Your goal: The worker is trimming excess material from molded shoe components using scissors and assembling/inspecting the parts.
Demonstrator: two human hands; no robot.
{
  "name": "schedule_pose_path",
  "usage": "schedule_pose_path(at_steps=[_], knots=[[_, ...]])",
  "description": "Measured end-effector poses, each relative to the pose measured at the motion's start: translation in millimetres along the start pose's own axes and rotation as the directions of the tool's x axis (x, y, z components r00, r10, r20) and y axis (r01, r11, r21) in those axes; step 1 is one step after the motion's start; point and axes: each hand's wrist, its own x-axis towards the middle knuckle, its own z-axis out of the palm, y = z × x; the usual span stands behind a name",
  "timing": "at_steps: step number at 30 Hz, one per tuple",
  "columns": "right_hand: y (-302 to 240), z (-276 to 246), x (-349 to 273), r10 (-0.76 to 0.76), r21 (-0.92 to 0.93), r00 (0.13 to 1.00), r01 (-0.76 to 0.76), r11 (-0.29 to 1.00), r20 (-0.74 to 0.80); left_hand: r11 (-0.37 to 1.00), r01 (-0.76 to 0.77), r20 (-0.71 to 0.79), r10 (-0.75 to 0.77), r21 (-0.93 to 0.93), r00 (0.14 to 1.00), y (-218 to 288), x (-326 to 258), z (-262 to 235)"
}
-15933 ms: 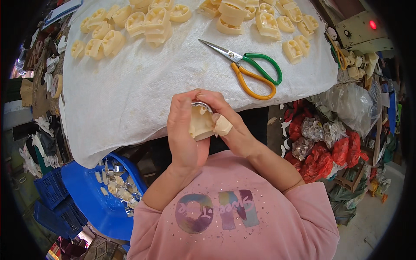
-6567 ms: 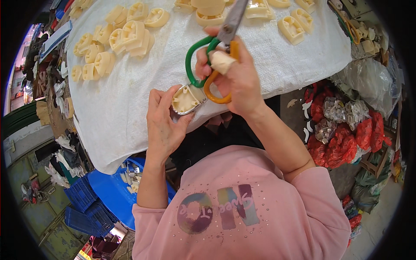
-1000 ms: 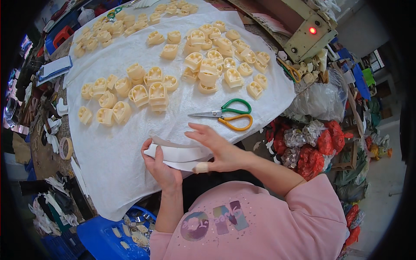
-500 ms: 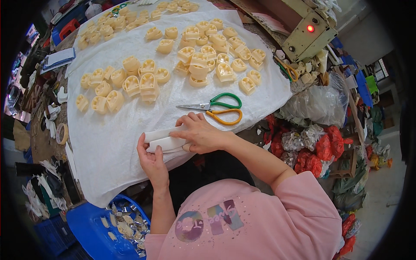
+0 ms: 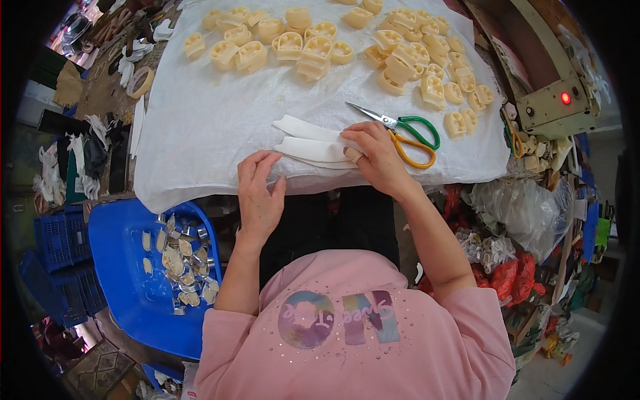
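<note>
Nearest, at the lower left, the blue plastic tub point(image 5: 113, 233) holds a loose heap of cream and silvery scraps point(image 5: 187, 260).

Beyond it, at the cloth's near edge, the left hand point(image 5: 259, 197) has its fingers apart, with nothing clasped between them; half a second ago it held the left ends of the long, curved white strips point(image 5: 310, 148). Its fingertips are now just beside those ends, and whether they touch cannot be told.

The strips, at least 2 of them, now lie on the white woven cloth point(image 5: 200, 120), roughly side by side and partly overlapping, instead of being held between 2 hands. The right hand point(image 5: 380, 157), its thumb wrapped in a tan covering, is at their right ends; whether it pinches them or merely rests there is not clear. The strips appear to be set down, leaving the left hand free.

Just past the right hand lie the scissors point(image 5: 397, 125), steel-bladed with 1 green and 1 orange handle, unheld.

Farther off, many cream-coloured, hollow moulded pieces point(image 5: 313, 60) sit in 2 main groups, untouched by either hand.
</note>
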Motion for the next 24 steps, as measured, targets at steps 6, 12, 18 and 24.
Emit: schedule_pose_path(at_steps=[6,12,18,24], knots=[[-13,7,20,0.071,-0.059,0.994,-0.076,0.995,-0.082,0.979,-0.196,0.014,0.196,0.047,0.981,5,2,11],[-8,17,38,0.157,-0.165,0.975,-0.130,0.978,0.160,0.942,-0.320,0.066,0.314,0.100,0.947,10,6,32],[-15,3,37,0.371,0.272,0.924,-0.334,0.903,-0.098,0.938,-0.324,0.065,0.318,0.127,0.946,5,4,33],[-23,-20,13,0.302,0.515,0.953,-0.261,0.816,0.005,0.967,-0.199,0.026,0.205,-0.161,0.978,25,9,22]])
